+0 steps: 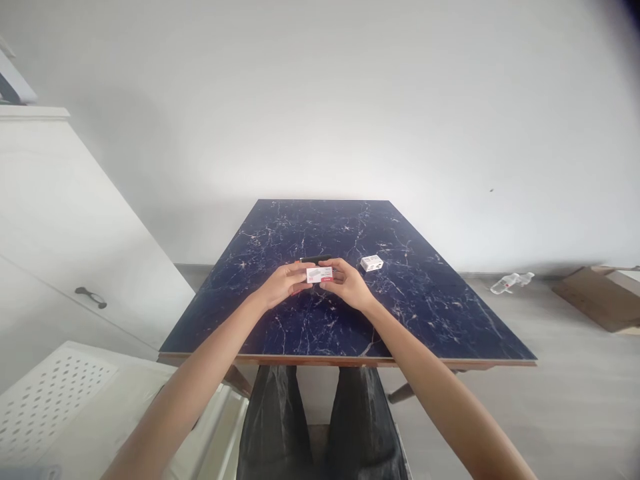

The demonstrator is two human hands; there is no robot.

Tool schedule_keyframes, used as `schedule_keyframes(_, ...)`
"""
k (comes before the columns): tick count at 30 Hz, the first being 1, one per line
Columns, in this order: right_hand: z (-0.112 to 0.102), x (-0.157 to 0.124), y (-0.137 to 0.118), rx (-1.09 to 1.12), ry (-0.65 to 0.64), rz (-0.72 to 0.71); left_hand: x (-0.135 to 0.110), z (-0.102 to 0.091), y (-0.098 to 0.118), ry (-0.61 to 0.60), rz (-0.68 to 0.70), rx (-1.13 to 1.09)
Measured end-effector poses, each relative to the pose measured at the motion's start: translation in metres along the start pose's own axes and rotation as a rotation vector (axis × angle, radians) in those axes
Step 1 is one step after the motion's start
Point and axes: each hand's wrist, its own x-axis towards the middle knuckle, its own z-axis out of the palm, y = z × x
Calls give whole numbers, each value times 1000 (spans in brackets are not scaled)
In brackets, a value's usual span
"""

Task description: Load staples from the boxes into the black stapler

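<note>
Between my two hands is a small white-and-red box [319,275] with print on its face, held up over the table. My left hand [281,285] grips its left end between thumb and fingers. At the right end, my right hand [349,283] pinches it the same way. Just behind the box lies a black object [316,259], mostly covered by my hands and the box; its kind cannot be made out. A bit of red shows below my left fingers. Right of my right hand, a second small white box [371,263] with dark print rests on the table.
The dark blue marble-patterned table [320,333] stands against a pale wall. To the left are a white cabinet [90,220] and a white perforated panel [55,393]. Clear plastic bottles [513,283] and an open cardboard box [595,297] lie on the floor at right.
</note>
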Motion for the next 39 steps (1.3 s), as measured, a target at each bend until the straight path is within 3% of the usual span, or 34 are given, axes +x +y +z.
schedule_keyframes(7, -3, 1, -5, -58, 20, 23, 11, -7, -9, 206, 54, 97)
schedule_keyframes(13, -12, 7, -1, -132, 231, 60, 13, -15, -9, 235, 95, 127)
schedule_keyframes(17, -16, 9, 5, -214, 259, 28, 10, -12, -4, 257, 93, 103)
schedule_keyframes(20, -14, 7, 6, -250, 178, 49, 7, -9, -1, 237, 158, 56)
schedule_keyframes(25, -2, 2, -2, 11, -246, 247, 4, -6, 1, 234, 345, 20)
schedule_keyframes(27, 0, 2, -3, 63, -295, 281, 3, -6, 2, 228, 353, 22)
schedule_keyframes(30, -4, 4, 1, 98, -192, 265, 4, -9, 3, 249, 321, 25)
schedule_keyframes(35, -13, 10, 8, 22, 31, 218, 8, -14, 1, 221, 120, 79)
schedule_keyframes(39, -13, 9, 4, -47, 85, 89, 10, -15, -2, 210, 80, 64)
